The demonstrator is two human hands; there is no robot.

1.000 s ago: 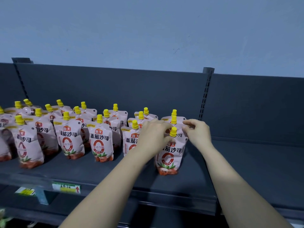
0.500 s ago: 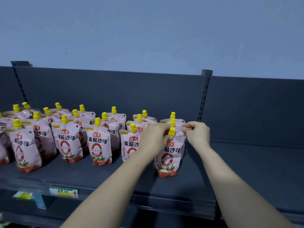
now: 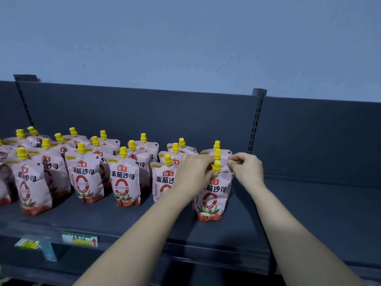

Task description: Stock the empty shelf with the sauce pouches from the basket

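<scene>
We see the sauce pouch [image 3: 213,200] standing upright near the front edge of the shelf [image 3: 299,215], at the right end of the front row. Our left hand [image 3: 192,174] reaches in from the lower left on an outstretched forearm. Its fingers curl round the pouch's upper left shoulder, just beside the yellow cap [image 3: 216,166], and cover the left part of the label. Our right hand [image 3: 246,169] comes from the lower right, knuckles up, with thumb and fingertips pinched together at the pouch's top right corner. The cap stands between the two hands.

The label shows a red badge reading 海天, partly hidden, then 茄沙司 in dark characters above a large red ring. The neighbouring pouches [image 3: 124,178] give the full line, 番茄沙司. They stand in rows running to the shelf's left end, and two more caps rise directly behind ours. On the shelf's front edge, towards the left, sits a green-and-white price tag [image 3: 80,238] with a red arrow, its writing too blurred to read.
</scene>
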